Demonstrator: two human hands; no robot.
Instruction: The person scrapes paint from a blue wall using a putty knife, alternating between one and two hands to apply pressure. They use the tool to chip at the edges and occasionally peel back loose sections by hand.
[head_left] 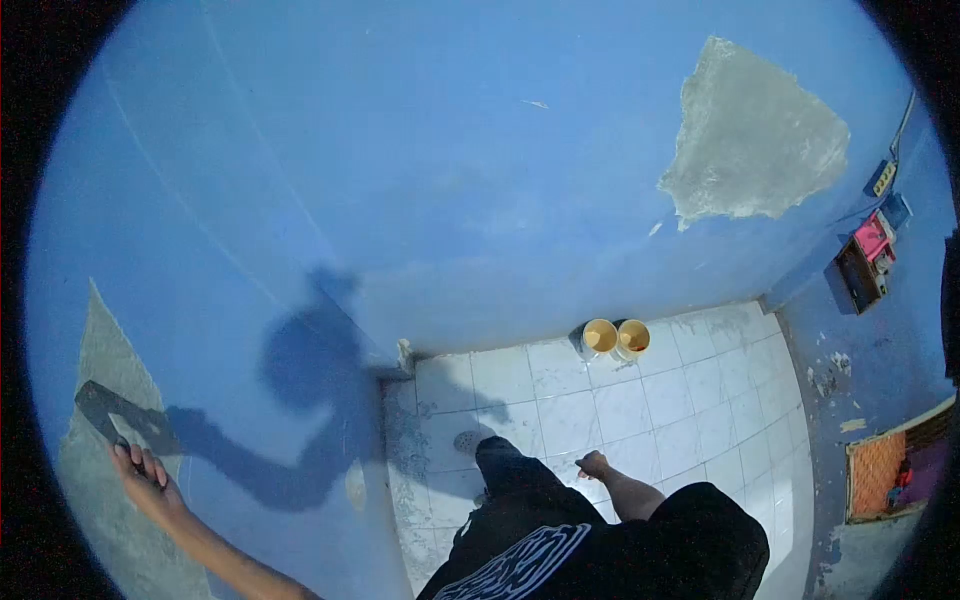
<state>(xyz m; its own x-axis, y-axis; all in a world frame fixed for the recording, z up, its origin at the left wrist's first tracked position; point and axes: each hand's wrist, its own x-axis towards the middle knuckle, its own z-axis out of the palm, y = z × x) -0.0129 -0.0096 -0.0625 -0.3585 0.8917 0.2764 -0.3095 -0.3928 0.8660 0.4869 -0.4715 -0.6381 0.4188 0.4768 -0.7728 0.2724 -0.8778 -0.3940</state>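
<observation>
At the far left, my left hand point(147, 482) is wrapped round the dark handle of a trowel point(98, 402). Its flat, dark blade lies over or against a grey plaster patch point(110, 345) on the blue wall; whether it touches cannot be told. My right hand point(594, 465) hangs low beside my body, above the tiled floor, with its fingers closed. A small dark bit shows at those fingers, too small to name.
Two cream buckets point(600, 337) stand on the white tiles point(620, 410) by the wall. A larger bare grey patch point(755, 135) is higher up. On the right wall hang a small wooden shelf point(858, 275) and a socket strip point(883, 179). A floor drain point(466, 441) lies near my leg.
</observation>
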